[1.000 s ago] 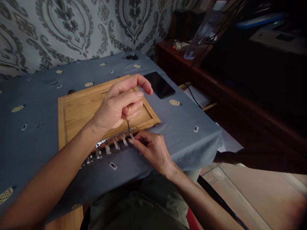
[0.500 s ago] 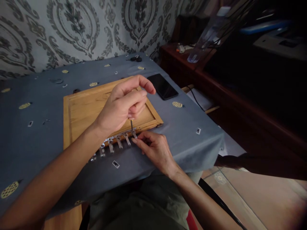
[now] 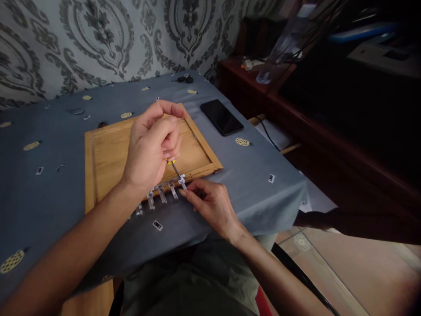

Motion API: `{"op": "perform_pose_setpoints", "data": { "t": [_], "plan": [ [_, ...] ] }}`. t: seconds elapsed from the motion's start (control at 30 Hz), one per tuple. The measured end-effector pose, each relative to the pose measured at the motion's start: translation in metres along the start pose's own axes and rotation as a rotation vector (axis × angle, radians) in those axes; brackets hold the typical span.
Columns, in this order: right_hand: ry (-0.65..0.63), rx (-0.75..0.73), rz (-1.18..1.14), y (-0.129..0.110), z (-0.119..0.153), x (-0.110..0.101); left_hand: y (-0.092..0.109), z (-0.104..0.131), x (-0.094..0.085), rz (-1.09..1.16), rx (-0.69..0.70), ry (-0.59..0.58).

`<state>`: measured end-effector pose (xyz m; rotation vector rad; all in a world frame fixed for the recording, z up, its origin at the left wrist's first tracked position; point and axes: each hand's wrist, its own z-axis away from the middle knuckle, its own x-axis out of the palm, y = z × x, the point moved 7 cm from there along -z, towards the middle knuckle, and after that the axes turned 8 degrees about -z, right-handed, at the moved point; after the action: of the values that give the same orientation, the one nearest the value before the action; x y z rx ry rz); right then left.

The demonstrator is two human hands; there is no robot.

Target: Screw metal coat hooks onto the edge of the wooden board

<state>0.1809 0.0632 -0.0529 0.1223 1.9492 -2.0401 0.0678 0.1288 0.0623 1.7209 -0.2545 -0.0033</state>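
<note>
The work in hand looks like a turning step with a screwdriver (image 3: 176, 169) at the end hook (image 3: 182, 181) of a metal row along the wooden panel's (image 3: 112, 151) near edge. The left hand (image 3: 148, 147) is closed around the tool, its yellow handle mostly hidden under the curled fingers, with the shaft slanting down from the grip to the hook. Just below that tip, the right hand (image 3: 212, 204) has thumb and fingers drawn close together at the hook's lower end; whether they pinch it or only steady it I cannot tell. The next move, as I judge it, calls for a well-seated tip, pressure in line with the shaft and a hook that does not swivel. The leaning shaft could slip towards the right thumb, so that closeness wants care. The other hooks (image 3: 162, 194) run off to the left of the tip, some of them hidden by the left wrist and forearm, which also cover part of the panel. Beyond the grip and to its right lies a phone (image 3: 222, 117), near the panel but apart from it; farther off are keys (image 3: 185, 79), and neither seems to obstruct the hands
</note>
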Motion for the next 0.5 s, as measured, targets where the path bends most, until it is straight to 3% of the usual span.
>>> {"op": "perform_pose_setpoints", "data": {
  "t": [0.33, 0.5],
  "plan": [
    [0.009, -0.042, -0.007, -0.0017, 0.0017, 0.0000, -0.0011, 0.0016, -0.0011, -0.041, -0.001, 0.024],
    [0.019, -0.036, 0.014, -0.0013, 0.0011, -0.0012, -0.0013, 0.0061, 0.0072, -0.051, 0.013, -0.077]
  ]
}}
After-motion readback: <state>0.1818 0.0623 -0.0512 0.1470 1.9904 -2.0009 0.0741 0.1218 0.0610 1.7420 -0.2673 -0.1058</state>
